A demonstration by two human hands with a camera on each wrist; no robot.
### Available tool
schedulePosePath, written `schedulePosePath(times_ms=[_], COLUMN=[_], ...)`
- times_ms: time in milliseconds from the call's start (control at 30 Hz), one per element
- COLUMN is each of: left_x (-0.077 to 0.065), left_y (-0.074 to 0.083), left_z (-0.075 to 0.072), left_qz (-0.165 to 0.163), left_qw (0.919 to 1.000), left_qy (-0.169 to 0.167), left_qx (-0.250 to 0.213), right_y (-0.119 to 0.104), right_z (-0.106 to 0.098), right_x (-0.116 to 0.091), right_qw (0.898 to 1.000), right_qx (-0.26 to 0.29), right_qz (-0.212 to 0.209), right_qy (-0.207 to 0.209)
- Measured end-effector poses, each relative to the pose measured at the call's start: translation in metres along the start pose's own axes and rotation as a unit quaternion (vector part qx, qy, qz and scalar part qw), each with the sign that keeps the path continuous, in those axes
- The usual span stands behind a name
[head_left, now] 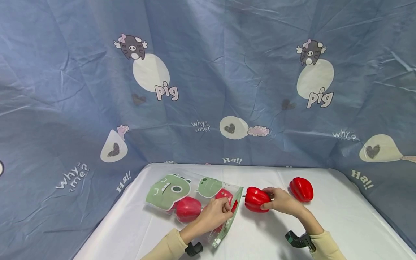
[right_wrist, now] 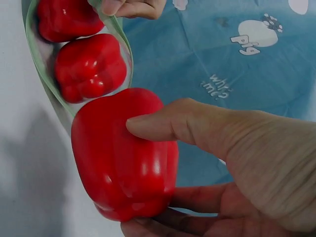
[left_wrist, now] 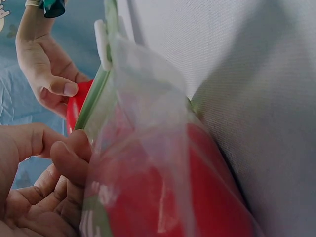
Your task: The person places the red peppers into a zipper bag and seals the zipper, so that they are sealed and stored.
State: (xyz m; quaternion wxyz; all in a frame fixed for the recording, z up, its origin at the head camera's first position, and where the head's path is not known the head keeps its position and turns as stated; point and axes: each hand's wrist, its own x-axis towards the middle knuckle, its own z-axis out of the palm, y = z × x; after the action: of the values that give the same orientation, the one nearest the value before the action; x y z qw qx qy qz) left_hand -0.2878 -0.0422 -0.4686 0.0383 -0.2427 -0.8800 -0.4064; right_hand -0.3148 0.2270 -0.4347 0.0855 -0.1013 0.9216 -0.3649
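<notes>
On the table point(head_left: 266, 245), a clear bag point(head_left: 169, 189) (green-edged, mouth parted) holds red peppers point(right_wrist: 90, 67), its rim pinched by the left hand point(head_left: 215, 213). Just beside the mouth, the right hand point(head_left: 282, 202) grasps another pepper point(head_left: 255, 199), fingers spread to its width. Beyond lies a loose pepper point(head_left: 301, 189).

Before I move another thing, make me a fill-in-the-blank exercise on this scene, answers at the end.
1. The right hand grips a ____ pepper.
2. The left hand pinches the edge of a clear bag whose large cartoon prints are mainly ____.
3. The loose pepper lies on a table whose surface is ____.
4. The backdrop shows, twice in large letters, the animal word ____.

Missing words: red; green; white; pig.
</notes>
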Motion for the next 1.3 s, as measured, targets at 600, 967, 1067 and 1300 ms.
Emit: schedulePosePath(times_ms=[600, 967, 1067, 1300], left_x=[-0.001, 0.0, 0.0, 0.0], left_y=[0.002, 0.001, 0.0, 0.0], left_z=[-0.002, -0.002, -0.002, -0.002], left_qz=[-0.01, 0.001, 0.003, 0.002], left_qw=[0.9999, 1.0, 1.0, 1.0], left_qy=[-0.003, -0.001, -0.003, -0.005], left_qx=[-0.004, 0.002, 0.0, 0.002], right_y=[0.001, -0.007, -0.008, -0.008], right_z=[0.018, 0.03, 0.031, 0.028], right_x=[0.002, 0.003, 0.002, 0.002], right_qw=[0.996, 0.998, 0.998, 0.998], right_qx=[0.0, 0.009, 0.01, 0.008], right_qz=[-0.06, -0.045, -0.042, -0.056], right_qy=[-0.069, -0.042, -0.039, -0.042])
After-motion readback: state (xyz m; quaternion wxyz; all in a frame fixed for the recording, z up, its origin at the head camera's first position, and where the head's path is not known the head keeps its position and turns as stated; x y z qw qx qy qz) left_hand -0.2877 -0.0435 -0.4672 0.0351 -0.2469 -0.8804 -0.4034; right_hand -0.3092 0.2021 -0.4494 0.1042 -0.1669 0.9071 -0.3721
